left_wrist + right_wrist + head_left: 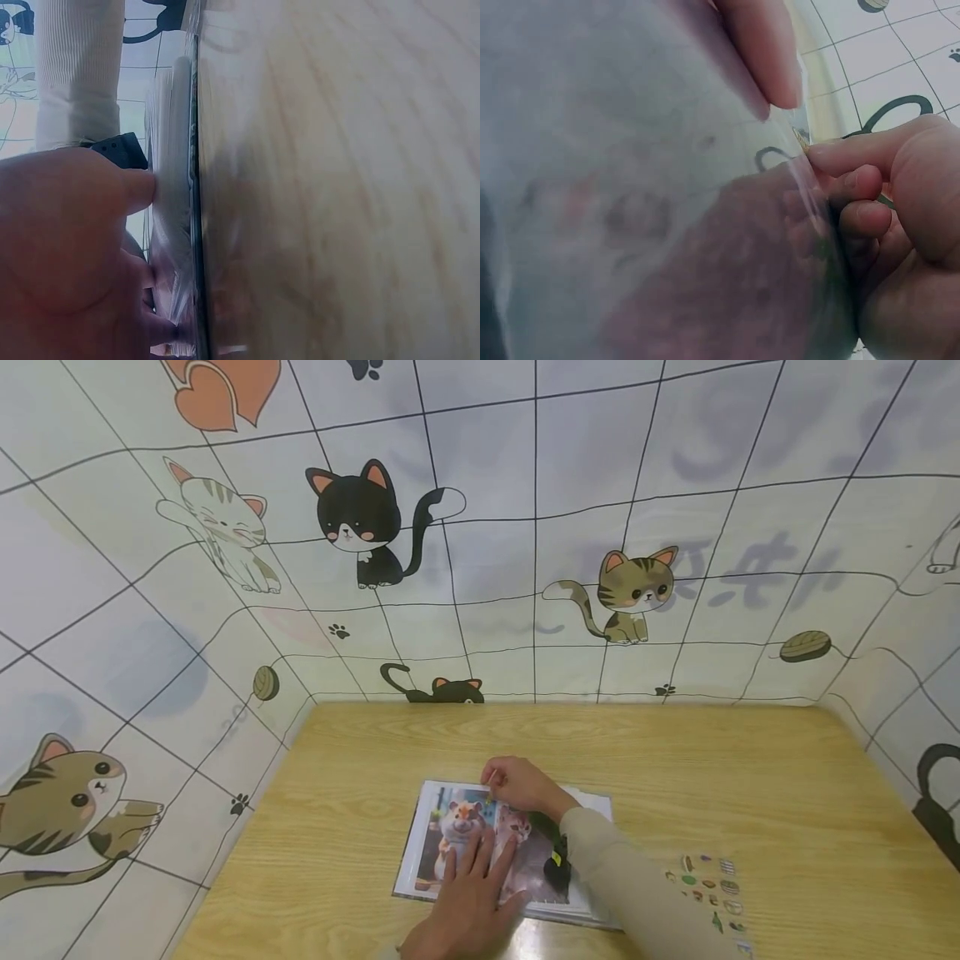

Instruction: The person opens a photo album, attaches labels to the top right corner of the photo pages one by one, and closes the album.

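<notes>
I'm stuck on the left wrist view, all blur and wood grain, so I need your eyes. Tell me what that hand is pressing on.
Observer: The left hand lies flat, fingers straight, on a glossy printed picture of hamsters with a white border, which rests on the light wooden table.
Operator: Report the other hand.
Observer: The right hand sits at the picture's far edge, thumb and forefinger pinching something small; I cannot tell what it is.
Operator: Say what else lies on the table.
Observer: A clear sheet of small stickers lies to the right of the picture, beside the beige sleeve of the right arm.
</notes>
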Available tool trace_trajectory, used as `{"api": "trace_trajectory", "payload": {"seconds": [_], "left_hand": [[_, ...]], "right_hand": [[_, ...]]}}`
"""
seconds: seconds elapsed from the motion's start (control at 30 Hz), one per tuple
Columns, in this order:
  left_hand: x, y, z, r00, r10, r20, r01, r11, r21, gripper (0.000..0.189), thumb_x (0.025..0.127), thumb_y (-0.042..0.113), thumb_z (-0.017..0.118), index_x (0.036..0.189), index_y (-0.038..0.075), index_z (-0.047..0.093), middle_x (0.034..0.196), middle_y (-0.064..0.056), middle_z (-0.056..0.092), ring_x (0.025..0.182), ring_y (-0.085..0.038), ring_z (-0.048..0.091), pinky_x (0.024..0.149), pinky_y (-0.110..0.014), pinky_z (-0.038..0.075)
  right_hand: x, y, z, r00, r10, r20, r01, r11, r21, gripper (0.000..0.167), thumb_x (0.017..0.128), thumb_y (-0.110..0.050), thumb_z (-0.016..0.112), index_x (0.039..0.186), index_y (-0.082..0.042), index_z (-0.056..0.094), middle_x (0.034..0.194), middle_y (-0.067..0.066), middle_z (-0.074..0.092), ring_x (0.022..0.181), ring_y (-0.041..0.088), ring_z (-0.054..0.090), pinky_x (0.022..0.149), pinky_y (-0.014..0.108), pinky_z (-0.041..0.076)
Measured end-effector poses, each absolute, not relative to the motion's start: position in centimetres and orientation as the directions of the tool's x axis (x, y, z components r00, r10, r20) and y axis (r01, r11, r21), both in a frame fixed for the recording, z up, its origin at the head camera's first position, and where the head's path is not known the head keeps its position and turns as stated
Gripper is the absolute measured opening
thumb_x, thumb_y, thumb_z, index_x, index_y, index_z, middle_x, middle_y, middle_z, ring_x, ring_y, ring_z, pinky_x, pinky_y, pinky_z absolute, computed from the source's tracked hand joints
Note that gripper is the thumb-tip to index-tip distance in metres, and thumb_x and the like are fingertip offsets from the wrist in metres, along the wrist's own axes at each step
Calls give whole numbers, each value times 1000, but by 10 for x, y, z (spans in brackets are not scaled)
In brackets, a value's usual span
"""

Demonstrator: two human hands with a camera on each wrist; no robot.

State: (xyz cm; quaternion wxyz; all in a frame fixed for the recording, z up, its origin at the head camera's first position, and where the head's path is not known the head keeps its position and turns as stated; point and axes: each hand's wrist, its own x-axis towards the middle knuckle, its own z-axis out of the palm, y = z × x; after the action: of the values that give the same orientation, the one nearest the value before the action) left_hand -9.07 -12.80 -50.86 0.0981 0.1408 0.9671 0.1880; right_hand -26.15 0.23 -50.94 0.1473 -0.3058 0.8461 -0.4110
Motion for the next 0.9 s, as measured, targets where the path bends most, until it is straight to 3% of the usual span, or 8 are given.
{"api": "trace_trajectory", "payload": {"seconds": [0.4, 0.9], "left_hand": [[-88, -128, -509, -942, 315, -115, 245, 881, 404, 70, 101, 60, 32, 158, 18, 27, 162, -18, 21, 150, -41, 14, 111, -71, 18], [-87, -130, -510, -933, 331, -145, 253, 885, 391, 71, 101, 60, 32, 159, 20, 23, 164, -18, 17, 151, -41, 11, 111, -71, 18]], "right_hand": [[-261, -5, -511, -786, -616, -55, -386, 558, -735, 18, 82, -6, 75, 95, -15, 67, 83, -4, 64, 76, 12, 58, 72, 34, 51], [-262, -4, -512, -808, -585, -68, -354, 575, -738, 18, 79, -6, 78, 92, -13, 68, 80, -3, 60, 74, 14, 54, 67, 31, 47]]}}
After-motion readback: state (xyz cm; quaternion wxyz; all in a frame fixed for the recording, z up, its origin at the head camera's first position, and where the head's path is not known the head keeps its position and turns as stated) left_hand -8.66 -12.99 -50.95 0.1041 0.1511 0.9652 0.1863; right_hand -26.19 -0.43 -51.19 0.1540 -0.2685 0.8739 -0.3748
